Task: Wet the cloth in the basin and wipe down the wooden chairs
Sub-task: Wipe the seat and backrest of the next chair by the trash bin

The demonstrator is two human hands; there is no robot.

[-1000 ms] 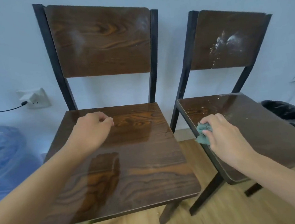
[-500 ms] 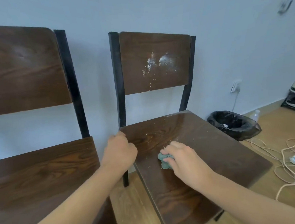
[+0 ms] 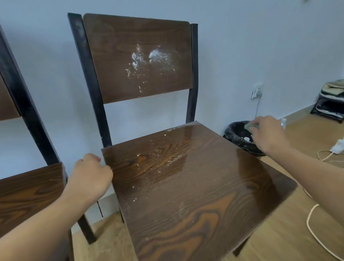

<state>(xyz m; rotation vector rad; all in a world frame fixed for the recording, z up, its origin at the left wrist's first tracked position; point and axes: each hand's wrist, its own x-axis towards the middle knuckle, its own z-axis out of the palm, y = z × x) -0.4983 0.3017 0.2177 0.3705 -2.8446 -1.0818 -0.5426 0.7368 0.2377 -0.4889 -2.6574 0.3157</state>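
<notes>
On the dark-brown wooden chair seat: wet sheen, white specks. Left hand, fingers curled, at its left edge; grip not determinable. Right hand pinches the small teal cloth off the seat's right side, over the round black bin. Wooden backrest white-smeared.

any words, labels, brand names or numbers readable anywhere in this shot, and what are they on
No text can be read anywhere in this view.
The right chair's backrest: white smears only, no lettering.
The cloth in the right hand: no label shows.
The power strip on the floor and the wall socket: too small and blurred to show any marking.
</notes>
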